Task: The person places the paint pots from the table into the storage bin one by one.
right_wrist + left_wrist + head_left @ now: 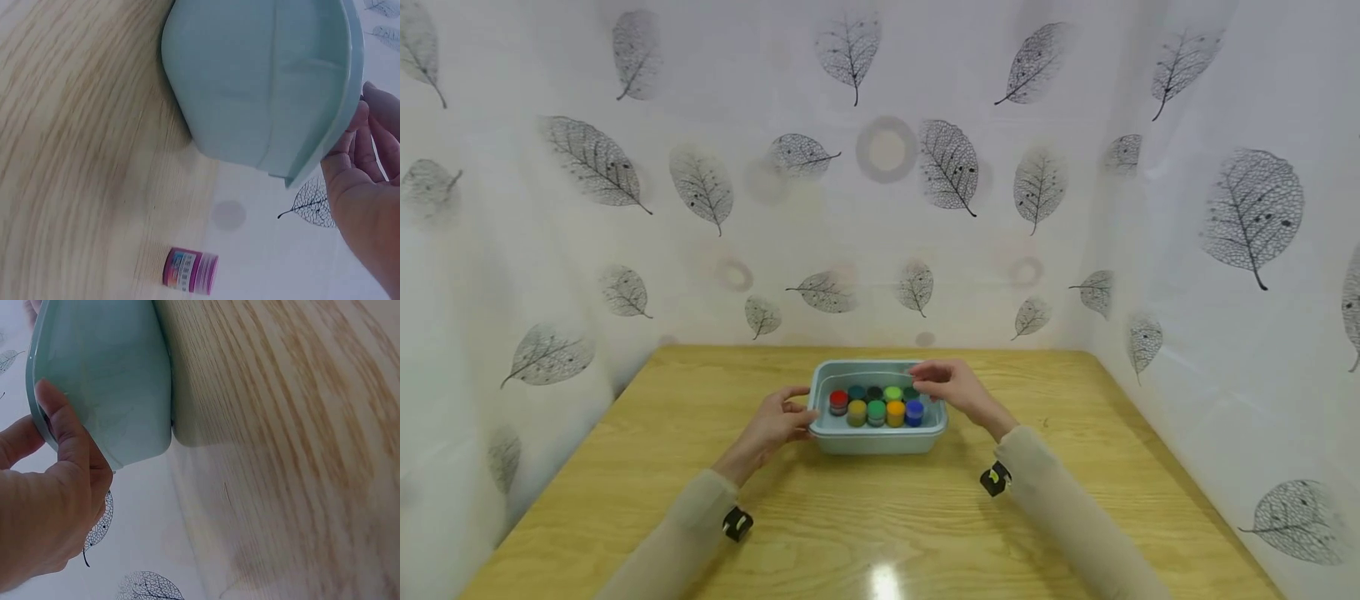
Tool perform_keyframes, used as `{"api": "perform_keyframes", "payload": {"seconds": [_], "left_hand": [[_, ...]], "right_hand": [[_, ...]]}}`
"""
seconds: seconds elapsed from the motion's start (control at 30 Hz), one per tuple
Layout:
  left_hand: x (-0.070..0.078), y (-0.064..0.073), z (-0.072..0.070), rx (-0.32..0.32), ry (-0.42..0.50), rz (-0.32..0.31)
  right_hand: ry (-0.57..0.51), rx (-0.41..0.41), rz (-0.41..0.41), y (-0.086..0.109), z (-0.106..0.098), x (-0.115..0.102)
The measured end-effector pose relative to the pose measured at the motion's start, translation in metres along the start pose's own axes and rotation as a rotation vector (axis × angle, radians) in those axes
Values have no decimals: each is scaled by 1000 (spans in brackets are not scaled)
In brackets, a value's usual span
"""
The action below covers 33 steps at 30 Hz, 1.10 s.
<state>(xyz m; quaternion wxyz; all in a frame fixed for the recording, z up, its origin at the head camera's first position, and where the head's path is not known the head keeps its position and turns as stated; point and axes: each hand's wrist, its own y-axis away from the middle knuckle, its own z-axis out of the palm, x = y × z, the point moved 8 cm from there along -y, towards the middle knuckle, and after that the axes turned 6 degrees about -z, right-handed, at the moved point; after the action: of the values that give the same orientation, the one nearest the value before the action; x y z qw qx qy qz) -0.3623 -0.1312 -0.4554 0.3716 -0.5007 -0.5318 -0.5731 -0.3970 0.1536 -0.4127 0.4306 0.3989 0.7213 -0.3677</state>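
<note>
A pale blue-green plastic tub point(880, 444) stands on the table with several small paint jars inside, among them a red jar point(838, 403), a yellow-orange jar point(896, 413), a blue jar point(913, 412) and a dark green jar point(912, 393). My left hand point(781, 419) grips the tub's left rim between thumb and fingers. Over the right rim, my right hand point(958, 392) reaches in with fingers apart from the thumb, tips close over the dark green jar. The right wrist view shows its fingers point(361, 147) beside the rim, with the tips partly hidden.
A magenta paint jar point(190, 270) stands upright on the table beyond the tub's right side. The wooden table point(880, 517) extends around the tub. Behind and beside it hangs a white curtain point(880, 242) with leaf prints.
</note>
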Motion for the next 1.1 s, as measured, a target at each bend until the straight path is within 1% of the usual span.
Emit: {"api": "perform_keyframes", "payload": {"seconds": [0.03,0.17,0.23,0.27,0.47,0.53,0.63,0.87,0.97,1.1], "left_hand": [[0,0,0,1,-1,-1],[1,3,0,0,-12,-4],[2,3,0,-4,-12,-4],[1,3,0,-6,-13,-4],[0,3,0,2,-10,-19],[0,3,1,-1,-12,-17],[1,3,1,-2,-6,-18],[2,4,0,-3,-13,-11],[2,4,-1,-1,-13,-11],[1,2,-1,9,-11,-15]], "right_hand": [[-6,0,-3,1,-2,-3],[-10,8,-30,4,-11,1],[-14,14,-23,5,-15,3],[-12,19,-25,5,-17,8],[27,64,34,8,-33,19],[27,82,56,9,-39,23],[16,111,66,11,-47,28],[78,201,53,16,-64,39],[109,213,49,17,-70,45],[150,197,58,18,-77,55]]}}
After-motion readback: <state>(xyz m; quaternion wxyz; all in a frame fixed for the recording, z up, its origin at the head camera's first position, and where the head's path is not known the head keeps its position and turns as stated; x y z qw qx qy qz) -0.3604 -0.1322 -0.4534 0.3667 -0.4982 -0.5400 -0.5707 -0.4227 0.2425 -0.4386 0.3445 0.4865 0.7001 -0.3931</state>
